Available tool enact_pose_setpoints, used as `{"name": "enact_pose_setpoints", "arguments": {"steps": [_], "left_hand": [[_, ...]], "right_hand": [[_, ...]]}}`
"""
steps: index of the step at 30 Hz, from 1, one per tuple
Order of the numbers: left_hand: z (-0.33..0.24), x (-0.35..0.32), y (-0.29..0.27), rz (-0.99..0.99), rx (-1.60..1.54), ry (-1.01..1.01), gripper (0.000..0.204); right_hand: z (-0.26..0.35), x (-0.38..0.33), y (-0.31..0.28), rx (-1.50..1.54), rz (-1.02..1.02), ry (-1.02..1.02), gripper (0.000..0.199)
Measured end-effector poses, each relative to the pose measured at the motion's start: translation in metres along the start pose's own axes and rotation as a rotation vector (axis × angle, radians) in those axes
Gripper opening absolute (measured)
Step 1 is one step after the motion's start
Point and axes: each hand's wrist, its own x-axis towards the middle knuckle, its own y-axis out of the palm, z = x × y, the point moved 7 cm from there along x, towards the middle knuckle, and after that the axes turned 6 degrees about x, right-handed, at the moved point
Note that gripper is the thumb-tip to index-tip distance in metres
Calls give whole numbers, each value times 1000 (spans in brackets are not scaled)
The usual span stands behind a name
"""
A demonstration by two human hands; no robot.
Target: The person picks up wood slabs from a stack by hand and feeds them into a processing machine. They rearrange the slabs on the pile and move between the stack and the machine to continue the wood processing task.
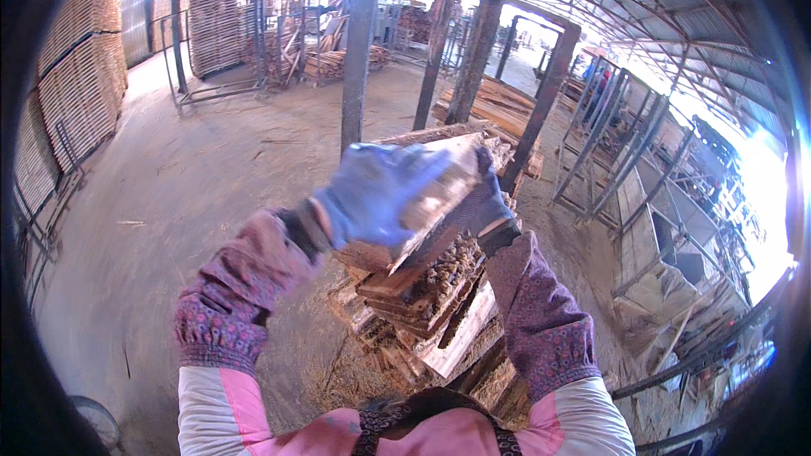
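Observation:
My left hand (376, 194), in a blue glove smeared by motion, reaches across a rough wooden board (443, 194). Its fingers look stretched out and apart against the board's upper face. At the board's right edge is my right hand (486, 198), in a darker glove, with its fingers closed on that edge. The board is tilted over a stack of rough wooden planks (422, 300), some with bark on their edges. My hands partly hide the board and the top of the stack.
Metal posts (361, 51) stand just beyond the stack, with more planks (498, 105) behind them. Tall board stacks (84, 76) line the far left. Metal frames (612, 135) and a bin-like box (667, 241) are at the right. Wood debris (338, 380) litters the floor.

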Motion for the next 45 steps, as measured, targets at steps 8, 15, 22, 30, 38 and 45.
{"name": "enact_pose_setpoints", "arguments": {"steps": [8, 15, 22, 30, 38, 45], "left_hand": [[-182, 6, -38, -11, -228, 337, 65], [-212, 12, 137, 372, -2308, -818, 45], [-365, -61, 233, 315, -1744, -473, 45], [-477, -24, 229, 475, -2802, -992, 60], [-528, -132, 307, 575, -2612, -1087, 40], [-572, -137, 344, 511, -1978, -500, 54]], "right_hand": [[17, -149, -104, -321, 153, -212, 57], [30, -285, -200, -574, 113, -377, 51], [41, -477, -228, -514, -256, -346, 44], [1, -578, -214, -648, -657, -116, 42], [-93, -597, -211, -668, -1007, -176, 29], [-131, -700, -257, -395, -1180, -587, 27]]}}
